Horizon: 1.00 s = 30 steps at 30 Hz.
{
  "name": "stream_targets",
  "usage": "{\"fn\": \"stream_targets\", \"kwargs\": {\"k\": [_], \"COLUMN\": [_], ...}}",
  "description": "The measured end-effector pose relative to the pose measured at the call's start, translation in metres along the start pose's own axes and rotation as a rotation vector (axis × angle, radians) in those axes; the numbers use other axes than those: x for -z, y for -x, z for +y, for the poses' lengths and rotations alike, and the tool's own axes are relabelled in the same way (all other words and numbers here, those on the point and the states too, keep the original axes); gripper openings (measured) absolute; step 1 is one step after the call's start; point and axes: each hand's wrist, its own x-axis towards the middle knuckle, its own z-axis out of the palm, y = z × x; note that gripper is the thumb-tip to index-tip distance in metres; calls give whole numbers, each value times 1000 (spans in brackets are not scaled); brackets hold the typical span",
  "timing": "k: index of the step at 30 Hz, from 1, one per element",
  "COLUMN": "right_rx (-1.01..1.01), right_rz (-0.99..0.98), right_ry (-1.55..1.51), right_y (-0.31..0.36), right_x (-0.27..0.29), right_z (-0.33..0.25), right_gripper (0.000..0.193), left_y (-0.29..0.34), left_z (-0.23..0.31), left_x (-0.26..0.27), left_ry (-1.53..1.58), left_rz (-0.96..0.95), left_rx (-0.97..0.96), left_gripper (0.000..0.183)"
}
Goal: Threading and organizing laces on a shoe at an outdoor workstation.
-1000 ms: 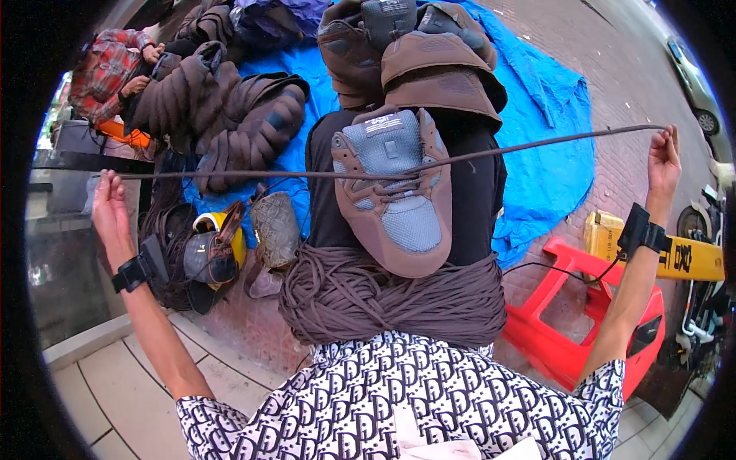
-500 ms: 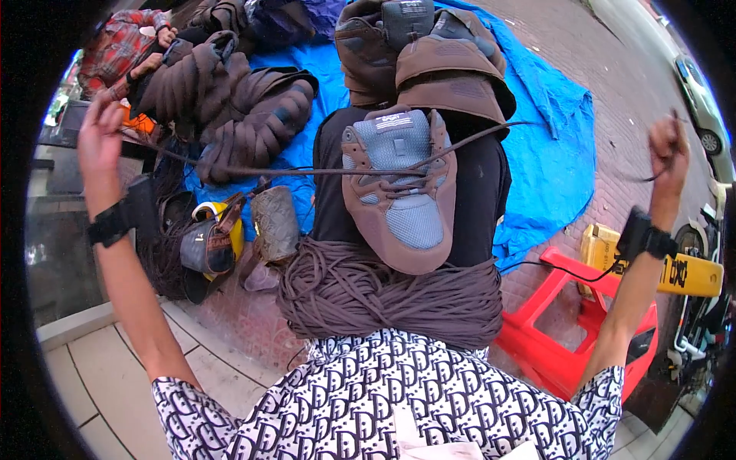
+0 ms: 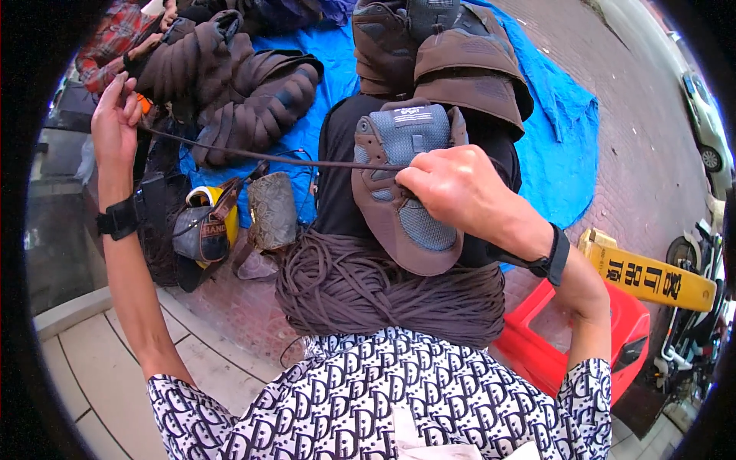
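Note:
A brown and grey-blue shoe upper (image 3: 406, 222) lies across my dark-trousered lap, its toe pointing toward me. A dark shoelace (image 3: 276, 159) stretches taut from its eyelets out to the left. My left hand (image 3: 115, 119), raised at the far left, is closed on that lace. My right hand (image 3: 464, 188) is closed over the right side of the upper, thumb and finger pinching at the lace by the eyelets; its palm side is hidden. Between the upper and my waist rests a thick bundle of brown laces (image 3: 391, 295).
More shoe uppers (image 3: 471, 73) are stacked beyond my knees. Nested uppers (image 3: 222, 92) lie on a blue tarp (image 3: 563, 130), with a person in a red plaid sleeve (image 3: 115, 46) behind. A red stool (image 3: 621, 337) and yellow sign (image 3: 652, 272) stand right; a bag (image 3: 272, 211) sits left.
My right hand has come in from the far right to the upper. My left hand stays raised at the left, slightly farther in, and the lace there is straighter.

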Motion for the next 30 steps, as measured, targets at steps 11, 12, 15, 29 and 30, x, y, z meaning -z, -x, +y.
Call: {"fn": "stream_targets", "kwargs": {"k": [11, 12, 15, 29, 30], "right_rx": [-369, -381, -849, -785, -871], "right_rz": [202, 127, 492, 1263, 1254], "right_ry": [-459, -484, -1094, -1425, -1364], "right_y": [17, 30, 63, 273, 278], "right_x": [17, 35, 81, 245, 238], "right_z": [21, 40, 96, 242, 249], "right_gripper": [6, 7, 16, 25, 24], "left_y": [-19, -19, -15, 8, 10], "left_z": [-60, -69, -70, -84, -87], "left_x": [122, 120, 140, 170, 170], "left_ry": [129, 164, 171, 165, 148], "left_rz": [120, 122, 146, 207, 266], "left_rx": [220, 253, 282, 318, 317], "left_gripper": [12, 12, 11, 8, 8]}}
